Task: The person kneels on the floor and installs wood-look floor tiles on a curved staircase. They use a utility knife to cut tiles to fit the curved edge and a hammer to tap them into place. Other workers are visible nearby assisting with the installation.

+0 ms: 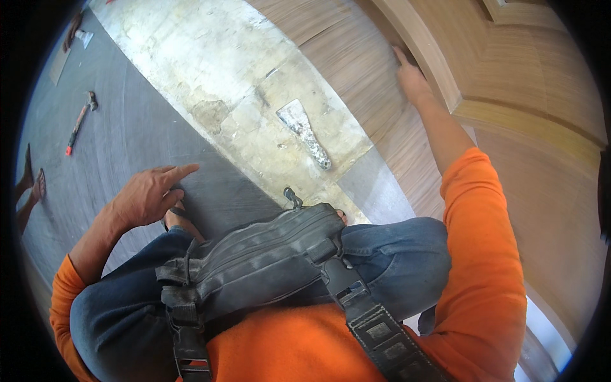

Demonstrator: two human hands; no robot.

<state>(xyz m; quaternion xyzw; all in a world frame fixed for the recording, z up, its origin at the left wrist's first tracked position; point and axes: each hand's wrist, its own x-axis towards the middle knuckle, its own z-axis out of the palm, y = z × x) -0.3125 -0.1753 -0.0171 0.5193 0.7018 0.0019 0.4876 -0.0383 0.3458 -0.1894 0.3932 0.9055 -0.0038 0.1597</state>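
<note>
My left hand (147,195) hovers over the dark grey flooring beside my knee. Its index finger points out, the thumb is apart from it, and nothing is held. Out to the right, my right hand (414,81) reaches to the wood-look planks (356,63) where they meet the wooden door frame (425,54). Its index finger stretches along that edge; the other fingers are partly hidden, and I see nothing held. Between the hands, a putty knife (304,132) crusted with white lies on the bare, stained floor strip (216,70).
A hammer (81,122) with a red-ended handle lies on the dark grey flooring (137,105). Another person's feet (35,188) show at the left rim. A white-bladed scraper (84,38) is at the upper left. A black waist bag (254,248) rests across my lap.
</note>
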